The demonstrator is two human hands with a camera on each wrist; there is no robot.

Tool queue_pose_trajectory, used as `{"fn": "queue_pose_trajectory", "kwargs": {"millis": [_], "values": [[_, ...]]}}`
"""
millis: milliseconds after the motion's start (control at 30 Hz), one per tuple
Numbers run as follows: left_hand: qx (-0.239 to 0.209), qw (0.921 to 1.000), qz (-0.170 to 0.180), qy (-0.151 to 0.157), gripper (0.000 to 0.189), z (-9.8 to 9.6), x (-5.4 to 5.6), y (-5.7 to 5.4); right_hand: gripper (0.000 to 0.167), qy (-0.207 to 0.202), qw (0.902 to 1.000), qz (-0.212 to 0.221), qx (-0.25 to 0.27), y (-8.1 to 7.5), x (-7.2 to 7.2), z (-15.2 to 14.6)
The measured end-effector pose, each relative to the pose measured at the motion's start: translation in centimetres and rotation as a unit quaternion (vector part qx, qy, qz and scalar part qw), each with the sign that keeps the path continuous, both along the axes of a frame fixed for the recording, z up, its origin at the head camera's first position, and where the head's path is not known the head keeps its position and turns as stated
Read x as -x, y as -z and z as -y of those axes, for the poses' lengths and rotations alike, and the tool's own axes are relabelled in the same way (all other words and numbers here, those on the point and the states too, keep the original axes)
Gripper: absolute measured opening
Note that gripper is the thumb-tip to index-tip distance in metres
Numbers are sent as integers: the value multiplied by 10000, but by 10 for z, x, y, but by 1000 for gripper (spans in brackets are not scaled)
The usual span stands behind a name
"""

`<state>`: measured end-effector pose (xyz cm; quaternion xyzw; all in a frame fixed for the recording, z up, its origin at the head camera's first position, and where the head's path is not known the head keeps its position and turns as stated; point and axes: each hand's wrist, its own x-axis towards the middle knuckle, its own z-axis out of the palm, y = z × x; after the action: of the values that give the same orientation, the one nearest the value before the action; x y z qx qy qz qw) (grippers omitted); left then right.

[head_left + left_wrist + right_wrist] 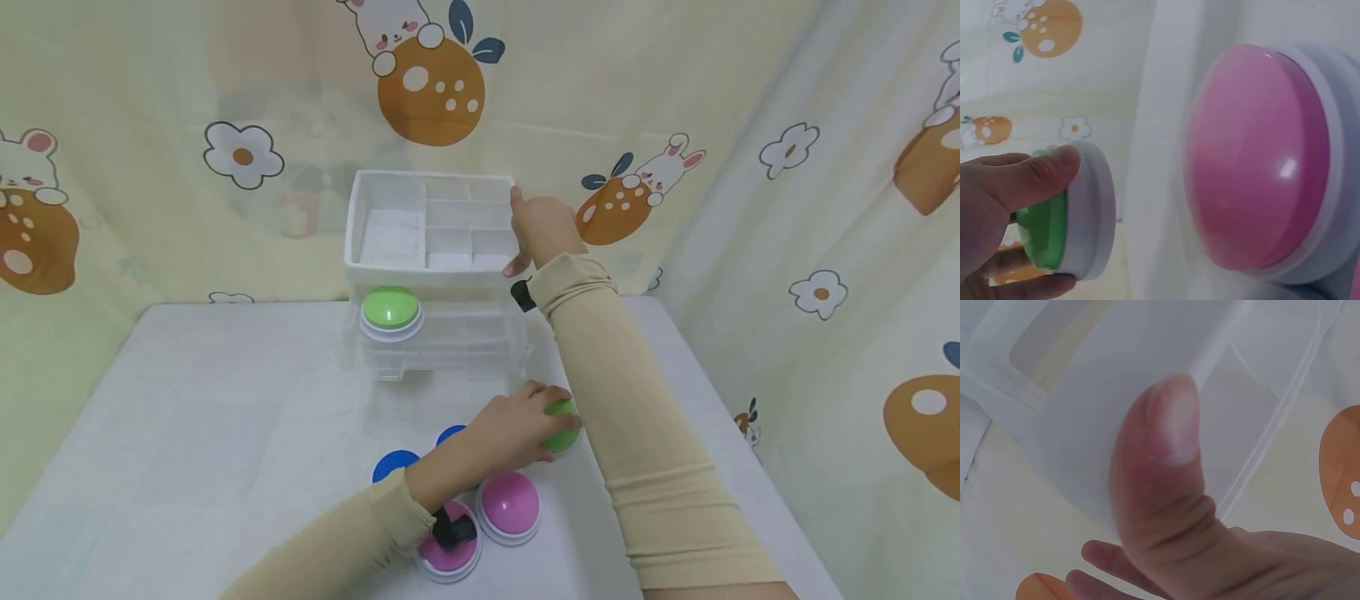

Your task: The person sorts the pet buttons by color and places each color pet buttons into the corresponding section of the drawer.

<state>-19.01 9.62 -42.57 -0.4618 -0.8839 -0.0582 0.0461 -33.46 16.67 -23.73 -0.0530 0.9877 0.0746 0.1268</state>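
My left hand (517,429) grips a green push button (561,427) with a domed top and white base. In the left wrist view, thumb and fingers hold it by its sides, tilted, apart from the table. My right hand (546,227) holds the right end of a white storage box (390,271), thumb at the front corner and a finger at the back one. Below the box's top tray, a clear drawer (465,333) is pulled out. Another green button (391,308) sits at the drawer's left. The right wrist view shows the thumb (1166,456) against the box.
Two pink buttons, one (511,504) in full view and one (447,542) partly behind the left wrist, stand on the white table (202,433). Two blue buttons, one (395,464) and another (451,432), are partly covered by the left arm. A patterned curtain (300,83) hangs behind.
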Motion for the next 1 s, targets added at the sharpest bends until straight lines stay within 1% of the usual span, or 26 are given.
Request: {"fn": "queue_pose_trajectory", "kwargs": {"millis": [200, 367, 567, 767, 1000], "values": [[-316, 9994, -67, -152, 52, 6, -3, -5, 120, 40, 10000, 54, 6, 0, 0, 0], [-568, 9981, 42, -232, 54, 12, -7, -9, 120, 30, 10000, 74, 47, 0, 0, 1], [-787, 9962, 157, -352, 56, 19, -12, -13, 121, 122, 9997, 231, 31, 1, 2, 2], [-1040, 9939, 65, -375, 55, 28, -17, -21, 123, 400, 9980, 446, 221, 2, 6, 0], [-1264, 9903, -121, -561, 53, 39, -23, -36, 124, 407, 9982, 392, 216, 1, 5, -1]]}}
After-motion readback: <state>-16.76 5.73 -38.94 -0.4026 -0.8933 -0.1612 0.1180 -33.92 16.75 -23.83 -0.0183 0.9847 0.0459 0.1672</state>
